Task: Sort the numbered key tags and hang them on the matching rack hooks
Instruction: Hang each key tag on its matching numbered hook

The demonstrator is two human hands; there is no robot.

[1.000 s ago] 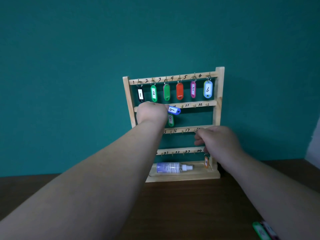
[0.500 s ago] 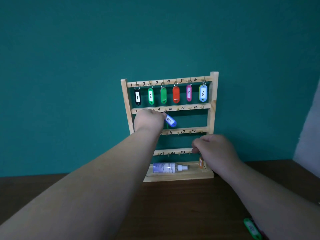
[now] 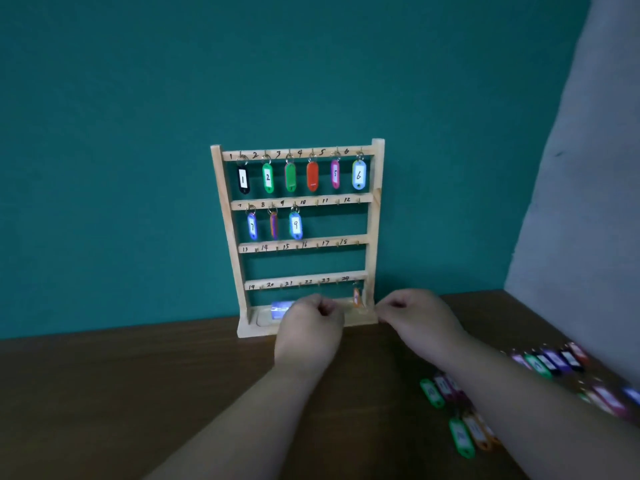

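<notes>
The wooden key rack [image 3: 375, 216] stands on the table against the teal wall, with four rails numbered 1 to 24. Six tags hang on the top rail, from black tag 1 [image 3: 243, 180] to pale blue tag 6 [image 3: 359, 174]. On the second rail hang blue tag 7 [image 3: 252, 226], an edge-on tag [image 3: 273, 225] at hook 8 and tag 9 [image 3: 295, 225]. An orange tag [image 3: 356, 297] hangs at hook 24. My left hand [image 3: 311, 329] and my right hand [image 3: 419, 322] hover low before the rack's base, fingers loosely curled, holding nothing.
A small spray bottle [image 3: 280, 309] lies in the rack's base tray, partly behind my left hand. Several loose coloured tags [image 3: 462, 438] lie on the dark table at the right, more of them in a row [image 3: 554, 362] beyond my right forearm. A grey wall rises at the right.
My left hand let go of the blue tag, which now hangs on the second rail. Both hands dropped from the rails to the rack's base. The view pulled back and swung right.
</notes>
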